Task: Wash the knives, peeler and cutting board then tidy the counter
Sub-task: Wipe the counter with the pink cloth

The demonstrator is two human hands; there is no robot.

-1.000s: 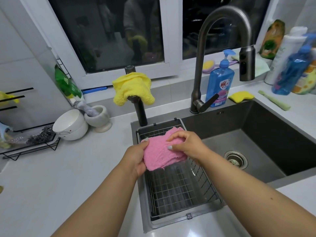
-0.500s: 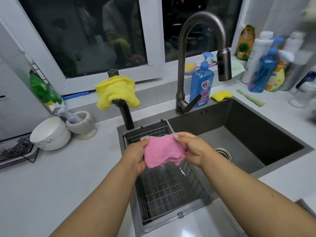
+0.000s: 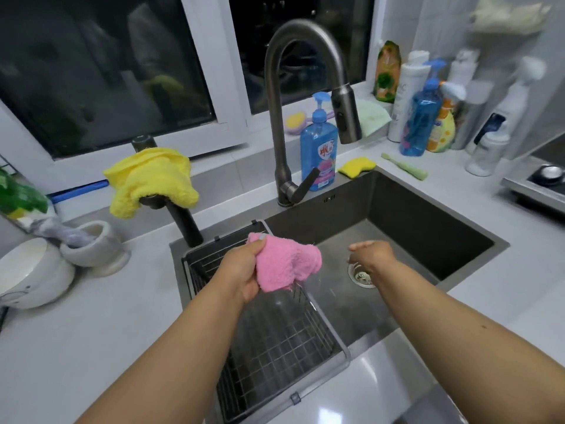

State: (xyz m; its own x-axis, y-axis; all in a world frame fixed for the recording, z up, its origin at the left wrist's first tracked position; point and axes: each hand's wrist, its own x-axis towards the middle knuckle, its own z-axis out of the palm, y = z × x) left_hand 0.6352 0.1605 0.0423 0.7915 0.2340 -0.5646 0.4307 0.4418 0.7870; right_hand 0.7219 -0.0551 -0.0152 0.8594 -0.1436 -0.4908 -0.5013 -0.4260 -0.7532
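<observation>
The left hand (image 3: 241,272) grips a bunched pink cloth (image 3: 286,264), thumb on top and fingers curled beneath, holding it over the near-left part of the sink (image 3: 428,215), above the wire drainer basket (image 3: 275,347) seated in the sink's left side. The right hand (image 3: 371,255) is apart from the cloth, its grip released, fingers extended over the basin near the drain strainer (image 3: 360,275). No knife, peeler or cutting board appears in view. A yellow cloth (image 3: 149,179) is draped over a dark post behind the basket. The gooseneck faucet (image 3: 284,117) stands at the back rim, with a blue pump bottle (image 3: 318,151) just beside it and a yellow sponge (image 3: 356,167) and a green brush (image 3: 403,170) on the bench (image 3: 76,316) to its right. A white bowl (image 3: 30,270) and a mortar with pestle (image 3: 94,249) sit on the bench at left. Several bottles are grouped in the right rear corner.
</observation>
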